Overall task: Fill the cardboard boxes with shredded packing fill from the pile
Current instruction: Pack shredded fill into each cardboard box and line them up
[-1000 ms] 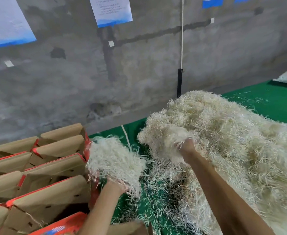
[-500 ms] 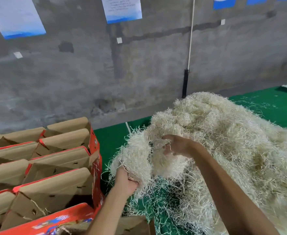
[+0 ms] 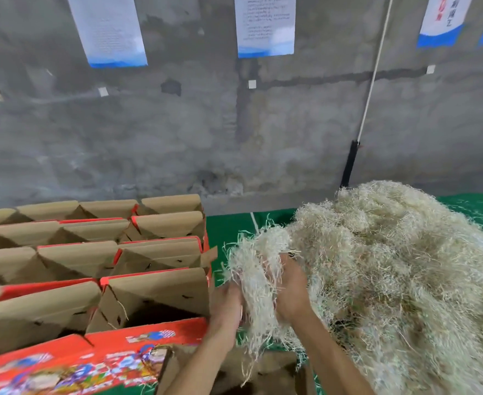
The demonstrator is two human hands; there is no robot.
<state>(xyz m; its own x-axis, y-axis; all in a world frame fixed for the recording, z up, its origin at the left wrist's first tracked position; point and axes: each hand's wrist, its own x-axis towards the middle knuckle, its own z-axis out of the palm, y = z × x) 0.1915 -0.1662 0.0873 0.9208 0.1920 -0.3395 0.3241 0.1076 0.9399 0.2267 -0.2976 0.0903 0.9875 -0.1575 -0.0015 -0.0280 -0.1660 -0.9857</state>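
Note:
A big pile of pale shredded packing fill (image 3: 400, 269) lies on the green surface at the right. At its left edge my left hand (image 3: 226, 309) and my right hand (image 3: 290, 292) hold a clump of fill (image 3: 256, 269) between them, with strands hanging down past my wrists. The clump still touches the pile on its right side. Open cardboard boxes (image 3: 154, 292) with red printed outsides stand in rows at the left, their brown flaps up. The nearest box opening lies just left of my left hand.
A grey concrete wall (image 3: 177, 138) with hung paper notices stands behind. A white cord (image 3: 373, 81) runs down the wall to a black post. The green surface (image 3: 229, 232) shows between boxes and pile. Another brown box flap (image 3: 234, 369) sits below my forearms.
Both hands have come together on one clump and drawn it down and left toward the boxes. The view has swung left, showing more box rows.

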